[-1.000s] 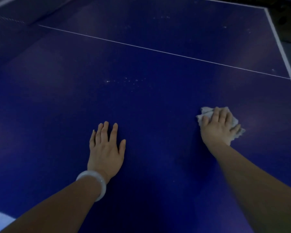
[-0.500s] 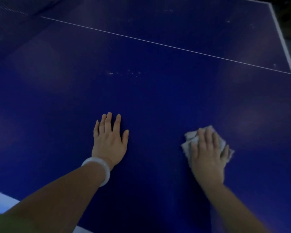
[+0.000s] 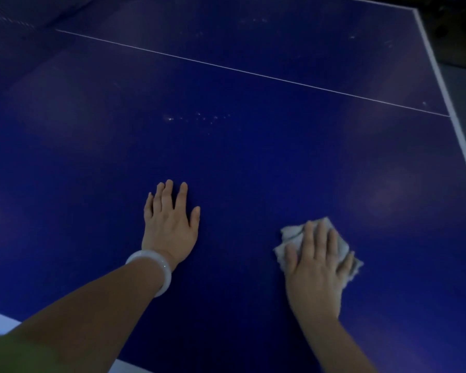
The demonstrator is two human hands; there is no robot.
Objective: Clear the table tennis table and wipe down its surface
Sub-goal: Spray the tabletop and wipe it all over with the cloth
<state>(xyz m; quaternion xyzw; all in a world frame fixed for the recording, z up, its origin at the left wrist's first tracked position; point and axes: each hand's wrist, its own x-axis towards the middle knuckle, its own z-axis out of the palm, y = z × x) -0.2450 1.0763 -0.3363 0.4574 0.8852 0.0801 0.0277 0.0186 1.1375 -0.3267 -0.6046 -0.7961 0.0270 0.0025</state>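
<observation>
Surface: dark blue table (image 3: 253, 162), white edge band on the right and near sides, thin white centre line running from upper left to right edge.
Cloth: pale grey rag (image 3: 291, 235), crumpled, lying on the table near the near edge, right of centre.
Right hand (image 3: 316, 267): flat on the rag, fingers straight, pressing it down; not clenched round it.
Left hand (image 3: 170, 224): palm down on bare table, fingers spread, holding nothing; a white bangle (image 3: 156, 267) sits at the wrist.
Change: over the last second the rag and right hand have travelled from nearer the right edge inward and toward the person; the left hand has stayed planted as a brace.
Meaning: judged a wiping stroke in progress; no loose objects in view, so clearing looks done here.
Outstanding: whitish specks (image 3: 199, 118) beyond the left hand, plus faint marks past the centre line, appear unwiped.
Rag axis: no clear front; its longer spread runs roughly upper left to lower right, across the fingers.
</observation>
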